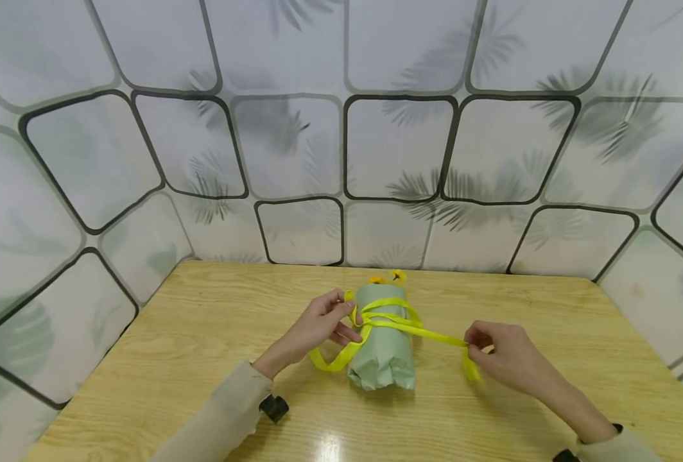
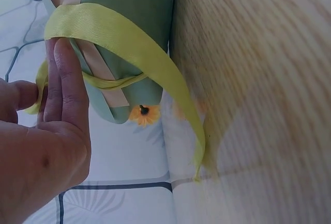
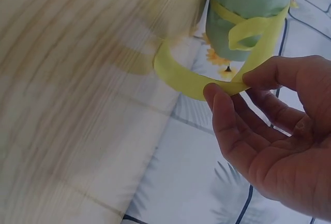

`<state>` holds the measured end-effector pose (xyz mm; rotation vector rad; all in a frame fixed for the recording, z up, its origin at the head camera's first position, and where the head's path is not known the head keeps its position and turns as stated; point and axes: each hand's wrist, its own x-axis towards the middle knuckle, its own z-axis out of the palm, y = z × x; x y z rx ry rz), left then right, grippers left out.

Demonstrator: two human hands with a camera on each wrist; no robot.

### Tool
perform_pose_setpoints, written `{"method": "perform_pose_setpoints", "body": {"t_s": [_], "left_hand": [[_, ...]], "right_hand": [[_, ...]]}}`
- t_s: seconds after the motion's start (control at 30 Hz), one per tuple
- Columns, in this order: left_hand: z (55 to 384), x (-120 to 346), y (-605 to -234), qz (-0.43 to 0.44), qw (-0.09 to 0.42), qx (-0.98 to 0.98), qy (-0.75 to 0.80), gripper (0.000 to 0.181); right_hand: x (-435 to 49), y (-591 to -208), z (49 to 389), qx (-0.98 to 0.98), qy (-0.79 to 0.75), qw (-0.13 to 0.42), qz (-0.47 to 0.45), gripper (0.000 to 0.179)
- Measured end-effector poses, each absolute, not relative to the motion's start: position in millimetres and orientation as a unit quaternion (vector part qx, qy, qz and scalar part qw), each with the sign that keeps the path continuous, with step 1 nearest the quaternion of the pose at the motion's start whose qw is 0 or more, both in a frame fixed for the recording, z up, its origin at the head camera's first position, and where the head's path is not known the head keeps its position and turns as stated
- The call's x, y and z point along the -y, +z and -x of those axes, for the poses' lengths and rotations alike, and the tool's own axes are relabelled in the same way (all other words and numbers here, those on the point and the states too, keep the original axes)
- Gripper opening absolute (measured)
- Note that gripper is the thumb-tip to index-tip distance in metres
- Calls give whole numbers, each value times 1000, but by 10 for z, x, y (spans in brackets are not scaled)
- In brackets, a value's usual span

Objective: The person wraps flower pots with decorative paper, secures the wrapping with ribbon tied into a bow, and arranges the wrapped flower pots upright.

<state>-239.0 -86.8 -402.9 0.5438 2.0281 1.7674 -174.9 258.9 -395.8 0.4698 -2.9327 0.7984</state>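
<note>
A bundle wrapped in pale green paper [image 1: 383, 359] lies on the table, with orange-yellow flowers [image 1: 398, 275] showing past its far end. Yellow ribbon [image 1: 434, 335] loops round its middle. At the bundle's left side my left hand [image 1: 323, 322] pinches the ribbon between thumb and fingers; in the left wrist view its fingertips lie right at a wide loop of ribbon [image 2: 116, 30] over the paper. To the right, my right hand [image 1: 506, 356] pinches the other length between thumb and index finger, drawn out from the bundle. That ribbon's free end [image 3: 178, 79] droops below the fingertips.
The wooden table [image 1: 232, 301] reaches back to a pale curtain [image 1: 399, 147] with dark rounded outlines and leaf shadows, which also closes in both sides. A black wrist device [image 1: 274, 408] sits at the left sleeve [image 1: 220, 410].
</note>
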Motion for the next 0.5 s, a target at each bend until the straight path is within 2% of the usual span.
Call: {"method": "perform_pose_setpoints", "body": {"t_s": [0.23,0.5], "left_hand": [[2406,877,-4051,-193,200,-726,629,32],[2410,874,-4057,-191,201,-724,631,28]], "right_hand": [[-2736,-3990,1756,955,256,41,-142,6],[-2841,-4005,1743,961,245,25,-123,4]]}}
